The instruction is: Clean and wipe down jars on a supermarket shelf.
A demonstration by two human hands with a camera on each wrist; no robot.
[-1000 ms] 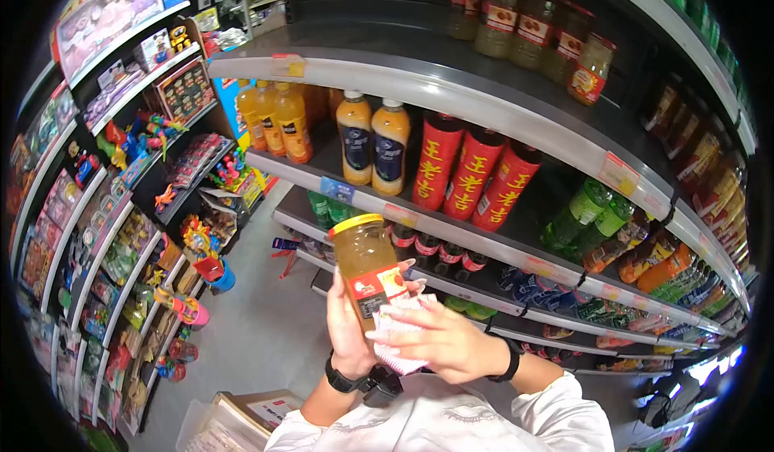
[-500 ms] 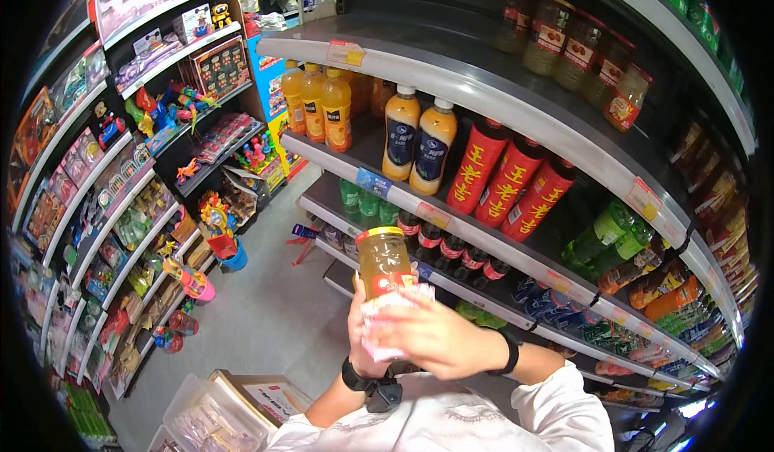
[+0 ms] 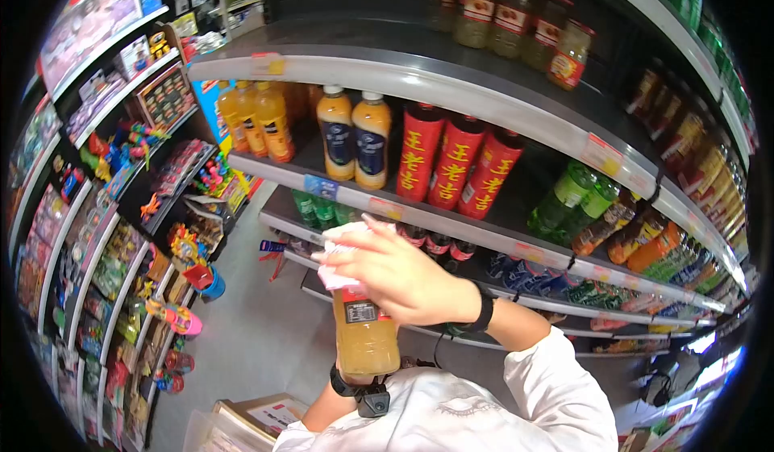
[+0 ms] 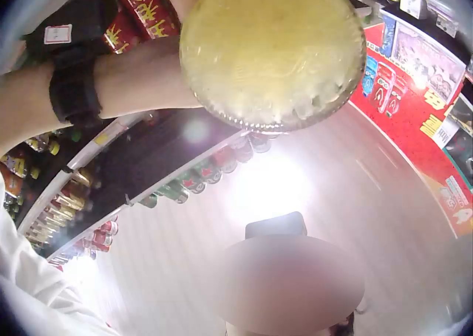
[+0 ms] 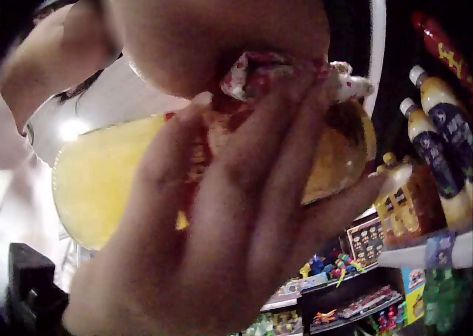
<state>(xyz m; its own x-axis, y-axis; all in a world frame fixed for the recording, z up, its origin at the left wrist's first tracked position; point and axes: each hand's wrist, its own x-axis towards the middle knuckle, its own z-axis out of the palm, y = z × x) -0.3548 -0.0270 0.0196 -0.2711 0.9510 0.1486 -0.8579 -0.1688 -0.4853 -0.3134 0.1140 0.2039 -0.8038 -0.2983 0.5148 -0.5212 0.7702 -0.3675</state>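
A glass jar [image 3: 367, 347] of cloudy amber contents, with a red label, is tilted in front of the chest with its base towards the body. My left hand [image 5: 214, 218] grips it, fingers wrapped round the label; in the head view this hand is mostly hidden behind the jar. My right hand [image 3: 403, 279] holds a pink-and-white patterned cloth [image 3: 339, 270] against the jar's upper end, which covers the lid. Seen from the left wrist, the round jar base [image 4: 273, 55] fills the upper middle.
Drink shelves stand ahead, with red cylindrical packs [image 3: 455, 162], orange drink bottles [image 3: 355, 137] and green bottles [image 3: 564, 202]. More jars [image 3: 512, 16] are on the upper shelf. Toy shelves [image 3: 105, 210] line the left, and a cardboard box [image 3: 266, 412] sits on the floor.
The jar has tipped so its base now points towards the body and the lid end away. The right hand and cloth have moved up from the label area to the lid end.
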